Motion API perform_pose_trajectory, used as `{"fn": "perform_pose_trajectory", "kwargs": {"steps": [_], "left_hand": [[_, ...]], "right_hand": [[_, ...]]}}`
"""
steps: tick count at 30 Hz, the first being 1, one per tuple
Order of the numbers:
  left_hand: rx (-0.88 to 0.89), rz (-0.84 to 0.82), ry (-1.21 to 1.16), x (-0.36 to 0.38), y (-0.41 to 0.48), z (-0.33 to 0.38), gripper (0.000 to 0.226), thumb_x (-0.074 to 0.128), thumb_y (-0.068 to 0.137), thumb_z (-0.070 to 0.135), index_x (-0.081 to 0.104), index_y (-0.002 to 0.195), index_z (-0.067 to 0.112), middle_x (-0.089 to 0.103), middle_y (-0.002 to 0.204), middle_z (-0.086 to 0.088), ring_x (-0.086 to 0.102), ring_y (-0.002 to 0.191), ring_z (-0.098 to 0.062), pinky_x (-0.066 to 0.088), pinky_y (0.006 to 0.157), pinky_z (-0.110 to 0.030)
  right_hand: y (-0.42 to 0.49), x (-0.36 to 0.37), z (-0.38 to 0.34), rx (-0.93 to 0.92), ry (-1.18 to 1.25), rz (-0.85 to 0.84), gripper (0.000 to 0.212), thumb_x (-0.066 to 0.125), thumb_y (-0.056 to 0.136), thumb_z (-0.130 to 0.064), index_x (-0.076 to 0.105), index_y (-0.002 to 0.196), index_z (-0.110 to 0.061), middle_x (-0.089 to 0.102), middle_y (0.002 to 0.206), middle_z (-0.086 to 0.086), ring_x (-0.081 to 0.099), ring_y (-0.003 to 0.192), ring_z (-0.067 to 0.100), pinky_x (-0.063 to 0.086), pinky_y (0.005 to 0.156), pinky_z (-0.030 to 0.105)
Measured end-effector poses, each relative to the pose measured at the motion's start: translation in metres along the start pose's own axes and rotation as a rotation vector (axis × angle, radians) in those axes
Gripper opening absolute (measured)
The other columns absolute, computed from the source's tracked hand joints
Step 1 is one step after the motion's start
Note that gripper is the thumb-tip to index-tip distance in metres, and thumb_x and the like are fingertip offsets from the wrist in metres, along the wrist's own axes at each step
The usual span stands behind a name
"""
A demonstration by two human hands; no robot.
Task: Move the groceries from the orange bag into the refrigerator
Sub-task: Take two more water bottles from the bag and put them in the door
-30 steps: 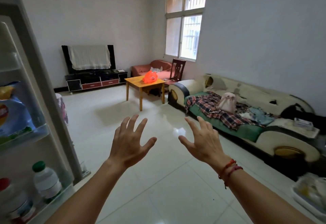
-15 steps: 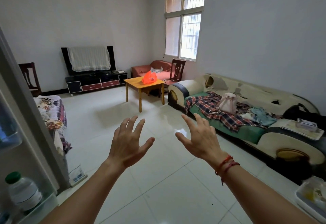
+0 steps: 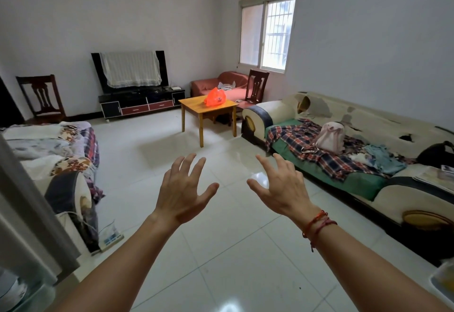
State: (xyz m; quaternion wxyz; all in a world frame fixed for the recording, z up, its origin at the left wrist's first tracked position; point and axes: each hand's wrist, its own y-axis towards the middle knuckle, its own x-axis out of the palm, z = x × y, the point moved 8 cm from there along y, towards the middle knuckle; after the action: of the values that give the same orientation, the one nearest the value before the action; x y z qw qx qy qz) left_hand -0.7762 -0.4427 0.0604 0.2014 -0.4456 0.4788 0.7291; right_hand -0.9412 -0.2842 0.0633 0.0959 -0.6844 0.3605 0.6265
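Note:
The orange bag (image 3: 215,98) sits on a small wooden table (image 3: 194,106) far across the room. My left hand (image 3: 183,192) and my right hand (image 3: 282,187) are both held out in front of me, fingers spread, holding nothing. Red string bracelets circle my right wrist. The open refrigerator door (image 3: 27,225) shows as a grey edge at the far left, with a bottle cap in its lower shelf at the bottom left corner. The refrigerator's inside is out of view.
A long worn sofa (image 3: 356,154) with plaid cloth and clothes lines the right wall. A covered armchair (image 3: 59,164) stands at the left. A TV stand (image 3: 141,104), two wooden chairs and a red sofa are at the back. White tiled floor (image 3: 233,250) lies between.
The view has swung right, away from the refrigerator door, whose shelves with bottles have nearly left the frame. The armchair and a chair at the left came into view. Both hands stay open.

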Motion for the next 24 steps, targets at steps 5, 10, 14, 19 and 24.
{"fn": "perform_pose_trajectory", "kwargs": {"steps": [5,10,14,19,24], "left_hand": [[0.003,-0.009,-0.012,0.042,0.052,-0.026,0.075,0.037,0.087,0.067,0.048,0.142,0.017,0.046,0.147,-0.009,0.041,0.136,-0.032,0.045,0.099,-0.049],[0.011,-0.018,-0.031,0.083,0.122,-0.065,0.076,0.036,0.087,0.067,0.047,0.142,0.017,0.045,0.147,-0.009,0.04,0.135,-0.031,0.044,0.1,-0.048],[0.009,-0.045,-0.025,0.115,0.178,-0.097,0.077,0.033,0.086,0.068,0.045,0.143,0.017,0.044,0.148,-0.01,0.039,0.136,-0.031,0.043,0.1,-0.048],[-0.003,-0.069,-0.024,0.149,0.247,-0.131,0.078,0.031,0.086,0.07,0.044,0.145,0.02,0.042,0.151,-0.009,0.039,0.137,-0.032,0.042,0.102,-0.05],[-0.001,-0.095,-0.022,0.194,0.312,-0.154,0.079,0.032,0.086,0.071,0.043,0.146,0.021,0.04,0.152,-0.009,0.037,0.138,-0.032,0.042,0.102,-0.05]], "right_hand": [[0.064,0.03,0.008,0.0,-0.032,-0.001,0.072,0.041,0.093,-0.067,0.023,0.155,-0.035,0.032,0.156,0.013,0.034,0.14,0.031,0.035,0.109,0.049],[0.15,0.065,0.009,-0.001,-0.07,-0.014,0.072,0.04,0.093,-0.067,0.022,0.155,-0.036,0.032,0.155,0.012,0.036,0.137,0.03,0.036,0.107,0.047],[0.216,0.089,0.01,0.017,-0.085,-0.04,0.071,0.041,0.093,-0.067,0.022,0.155,-0.036,0.03,0.156,0.012,0.034,0.139,0.031,0.035,0.108,0.049],[0.291,0.11,0.012,0.017,-0.081,-0.04,0.072,0.04,0.094,-0.067,0.019,0.156,-0.036,0.028,0.158,0.013,0.032,0.141,0.032,0.033,0.11,0.05],[0.363,0.145,0.026,0.023,-0.066,-0.054,0.075,0.038,0.093,-0.069,0.014,0.156,-0.038,0.026,0.159,0.012,0.029,0.143,0.031,0.034,0.111,0.052]]}}
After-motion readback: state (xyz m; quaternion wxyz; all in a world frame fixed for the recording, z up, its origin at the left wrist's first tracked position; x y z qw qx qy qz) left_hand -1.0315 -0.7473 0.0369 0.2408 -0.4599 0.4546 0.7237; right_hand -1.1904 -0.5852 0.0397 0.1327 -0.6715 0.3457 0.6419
